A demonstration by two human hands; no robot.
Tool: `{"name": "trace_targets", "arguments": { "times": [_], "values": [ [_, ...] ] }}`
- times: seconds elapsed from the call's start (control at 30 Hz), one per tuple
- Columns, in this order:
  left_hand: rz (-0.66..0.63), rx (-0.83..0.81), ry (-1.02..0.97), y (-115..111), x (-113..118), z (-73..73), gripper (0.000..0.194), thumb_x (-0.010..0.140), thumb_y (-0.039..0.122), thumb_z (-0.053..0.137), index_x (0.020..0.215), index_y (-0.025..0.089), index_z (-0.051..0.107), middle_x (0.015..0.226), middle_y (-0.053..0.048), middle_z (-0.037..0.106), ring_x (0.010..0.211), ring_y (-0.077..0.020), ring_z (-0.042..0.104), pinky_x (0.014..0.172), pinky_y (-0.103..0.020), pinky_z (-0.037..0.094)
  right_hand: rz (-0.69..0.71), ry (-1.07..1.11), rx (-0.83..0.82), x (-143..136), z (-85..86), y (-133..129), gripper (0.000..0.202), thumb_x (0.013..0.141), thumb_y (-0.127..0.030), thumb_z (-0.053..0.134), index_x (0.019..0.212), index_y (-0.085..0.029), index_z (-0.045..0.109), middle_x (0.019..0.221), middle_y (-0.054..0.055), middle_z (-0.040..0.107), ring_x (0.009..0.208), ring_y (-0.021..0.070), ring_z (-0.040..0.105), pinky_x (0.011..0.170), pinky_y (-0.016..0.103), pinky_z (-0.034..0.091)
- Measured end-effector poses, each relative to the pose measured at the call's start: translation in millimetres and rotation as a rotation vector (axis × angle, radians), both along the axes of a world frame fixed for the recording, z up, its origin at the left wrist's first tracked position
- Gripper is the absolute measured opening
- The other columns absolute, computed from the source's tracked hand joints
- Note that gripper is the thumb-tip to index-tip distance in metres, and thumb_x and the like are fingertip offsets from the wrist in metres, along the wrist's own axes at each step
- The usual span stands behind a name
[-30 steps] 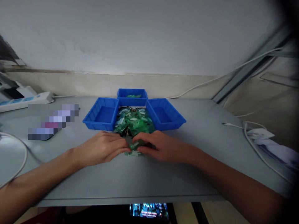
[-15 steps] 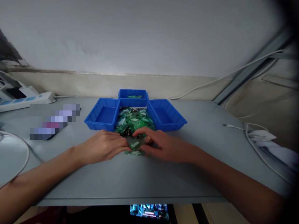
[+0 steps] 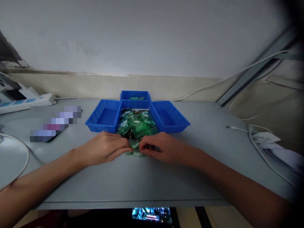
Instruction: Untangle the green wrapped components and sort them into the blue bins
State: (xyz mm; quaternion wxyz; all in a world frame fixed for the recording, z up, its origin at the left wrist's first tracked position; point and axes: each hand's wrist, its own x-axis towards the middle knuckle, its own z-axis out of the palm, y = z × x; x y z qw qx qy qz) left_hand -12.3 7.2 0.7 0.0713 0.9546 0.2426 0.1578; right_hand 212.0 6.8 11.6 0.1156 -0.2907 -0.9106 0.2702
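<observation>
A heap of shiny green clear-plastic packets [image 3: 137, 123] with pale labels lies on the grey table between blue bins. At its near edge sits a green packet [image 3: 136, 154] between my two hands. My left hand [image 3: 108, 147] pinches the left side of this packet with thumb and fingers together. From the right, my right hand [image 3: 163, 147] has its thumb and index fingertip closed on the packet's other side. Part of the packet is hidden by the fingers, and its contents are too small to make out.
Blue bins stand left [image 3: 104, 115], right [image 3: 169, 117] and behind [image 3: 135, 99] the heap; the back one holds some green packets. A power strip [image 3: 30, 103] and a pixelated object [image 3: 55, 123] lie at left. White cables [image 3: 263, 158] run at right. Below the table edge glows a screen [image 3: 152, 215].
My right index finger has curled down from its raised, stretched pose, and its tip has closed towards the thumb at the packet. My left hand has barely moved.
</observation>
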Motion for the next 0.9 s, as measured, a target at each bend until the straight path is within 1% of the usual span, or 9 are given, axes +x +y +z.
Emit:
{"name": "trace_targets", "arguments": {
  "times": [0.2,0.43,0.63,0.73,0.9],
  "values": [
    [-0.037,0.046,-0.009,-3.0,1.1,0.2,0.023,0.088,0.027,0.037,0.074,0.015,0.052,0.061,0.0,0.05,0.057,-0.0114,0.048,0.055,-0.024,0.038,-0.001,0.014,-0.056,-1.0,2.5,-1.2,0.009,0.077,-0.02,0.053,0.082,-0.018,0.059,0.072,-0.002,0.061,0.061,0.0074,0.054,0.055,0.017,0.037],
    [-0.057,0.079,0.011,-3.0,0.4,-3.4,0.024,0.089,0.027,0.036,0.075,0.015,0.052,0.06,0.001,0.05,0.056,-0.0113,0.048,0.053,-0.024,0.037,0.023,0.02,-0.035,-0.6,-2.5,1.4,0.009,0.077,-0.022,0.054,0.082,-0.019,0.061,0.072,-0.003,0.063,0.06,0.0062,0.055,0.055,0.016,0.036],
    [-0.071,0.136,0.021,-3.1,0.8,-4.8,0.025,0.089,0.027,0.036,0.076,0.016,0.054,0.06,0.0,0.052,0.056,-0.0114,0.049,0.052,-0.024,0.037,0.016,-0.001,-0.066,-1.1,-2.9,3.2,0.011,0.078,-0.023,0.053,0.08,-0.018,0.063,0.072,-0.003,0.065,0.061,0.0053,0.056,0.055,0.015,0.036],
    [-0.067,0.128,0.017,-4.0,1.8,-4.2,0.026,0.089,0.027,0.036,0.075,0.015,0.054,0.059,0.0,0.051,0.055,-0.0111,0.048,0.051,-0.024,0.037,0.014,-0.003,-0.06,-1.0,-3.6,3.6,0.013,0.079,-0.024,0.053,0.081,-0.017,0.064,0.072,-0.002,0.065,0.061,0.0056,0.056,0.055,0.015,0.037],
    [-0.066,0.14,0.016,-5.2,2.5,-4.0,0.027,0.089,0.028,0.036,0.072,0.015,0.052,0.059,0.0,0.051,0.056,-0.0108,0.049,0.051,-0.023,0.037,0.031,0.024,-0.044,-0.6,-4.7,3.9,0.011,0.079,-0.024,0.052,0.082,-0.02,0.062,0.072,-0.004,0.064,0.06,0.0058,0.056,0.055,0.016,0.036]
  ]
}}
